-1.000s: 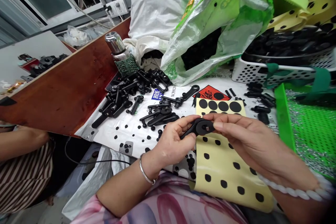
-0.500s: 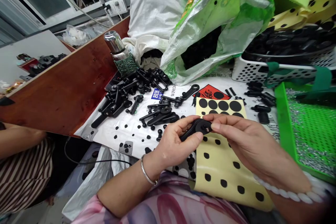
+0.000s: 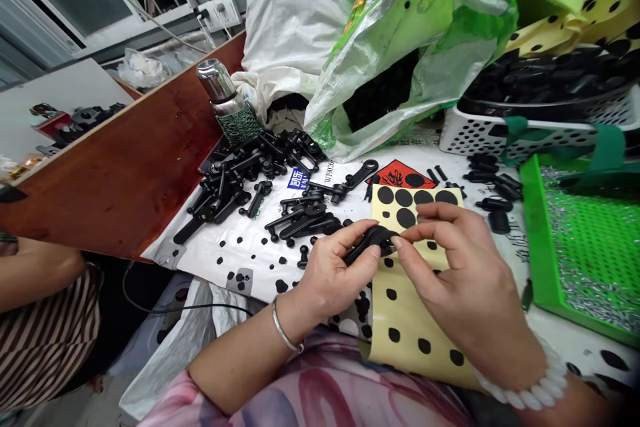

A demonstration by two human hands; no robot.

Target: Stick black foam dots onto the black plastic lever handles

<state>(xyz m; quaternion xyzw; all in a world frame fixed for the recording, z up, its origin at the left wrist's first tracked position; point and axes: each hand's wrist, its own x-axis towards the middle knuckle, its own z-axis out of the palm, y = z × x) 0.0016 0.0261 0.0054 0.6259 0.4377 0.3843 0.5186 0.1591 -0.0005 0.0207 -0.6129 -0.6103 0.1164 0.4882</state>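
Black plastic lever (image 3: 373,242) pinched in my L hand (image 3: 333,273), R fingers (image 3: 415,247) on it, grip unclear; loose pinch cd drop it on dot sheet (image 3: 405,327) below.

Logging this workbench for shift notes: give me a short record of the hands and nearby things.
Left hand: grips a black plastic lever
Right hand: fingertips at the lever's end
Beneath hands: yellow backing sheet with black dots
Nearby: pile of black levers, green perforated tray
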